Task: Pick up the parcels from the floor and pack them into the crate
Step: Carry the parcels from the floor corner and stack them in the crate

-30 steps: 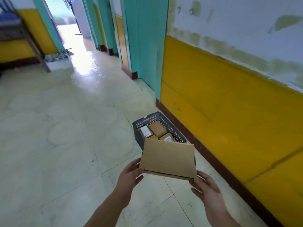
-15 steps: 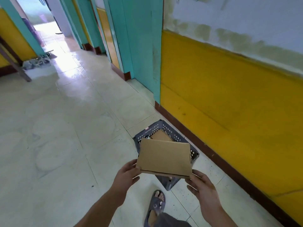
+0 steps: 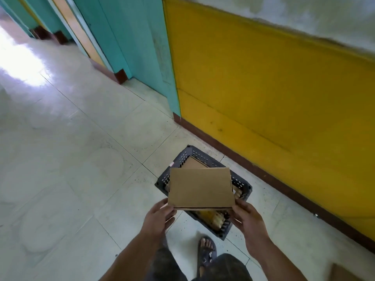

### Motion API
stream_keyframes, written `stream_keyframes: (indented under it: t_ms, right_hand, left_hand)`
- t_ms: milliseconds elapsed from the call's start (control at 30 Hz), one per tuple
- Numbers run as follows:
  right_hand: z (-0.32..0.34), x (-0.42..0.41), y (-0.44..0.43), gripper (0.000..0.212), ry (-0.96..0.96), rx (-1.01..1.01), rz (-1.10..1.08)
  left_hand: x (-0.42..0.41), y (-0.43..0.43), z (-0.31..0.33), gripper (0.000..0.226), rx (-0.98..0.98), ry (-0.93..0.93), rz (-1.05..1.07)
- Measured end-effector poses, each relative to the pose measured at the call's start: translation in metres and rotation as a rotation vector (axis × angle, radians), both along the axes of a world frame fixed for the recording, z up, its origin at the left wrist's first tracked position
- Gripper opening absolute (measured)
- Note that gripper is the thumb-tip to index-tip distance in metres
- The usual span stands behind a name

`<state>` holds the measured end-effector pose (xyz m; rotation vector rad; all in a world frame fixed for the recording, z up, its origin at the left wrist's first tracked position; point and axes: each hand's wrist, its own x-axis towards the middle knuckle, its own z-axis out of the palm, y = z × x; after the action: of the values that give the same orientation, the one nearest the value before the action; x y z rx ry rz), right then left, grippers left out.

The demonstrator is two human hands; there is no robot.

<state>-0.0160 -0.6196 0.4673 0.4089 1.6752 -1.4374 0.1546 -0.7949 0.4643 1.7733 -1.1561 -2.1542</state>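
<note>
I hold a flat brown cardboard parcel level above a dark grey perforated crate that stands on the tiled floor by the wall. My left hand grips the parcel's near left corner, and my right hand grips its near right corner. The parcel hides most of the crate's inside; the corner of another brown parcel shows in the crate's far end.
A yellow wall with a dark skirting runs along the right, close behind the crate. My sandalled foot stands just before the crate. Part of another cardboard parcel lies at the bottom right. Teal door frames stand further back.
I have stepped closer to the crate and my view has tilted down. The parcel, carried in both hands, now hangs right over the crate.
</note>
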Motion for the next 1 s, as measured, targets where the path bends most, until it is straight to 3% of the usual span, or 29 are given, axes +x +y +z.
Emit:
stream_keyframes:
  t_ms: [367, 600, 733, 1000]
  right_hand:
    - [-0.081, 0.014, -0.111, 0.020, -0.078, 0.287, -0.327]
    - [-0.156, 0.019, -0.177, 0.015, -0.134, 0.324, -0.501]
    - [-0.229, 0.007, -0.195, 0.010, -0.137, 0.368, -0.515]
    - [-0.384, -0.041, -0.214, 0.012, -0.115, 0.436, -0.540]
  left_hand:
    - [-0.047, -0.140, -0.096, 0.030, 0.108, -0.077, -0.342]
    - [-0.085, -0.208, -0.179, 0.026, 0.121, -0.200, -0.438]
    - [-0.114, -0.220, -0.249, 0.014, 0.036, -0.329, -0.493]
    - [-0.158, -0.219, -0.388, 0.017, -0.205, -0.424, -0.751]
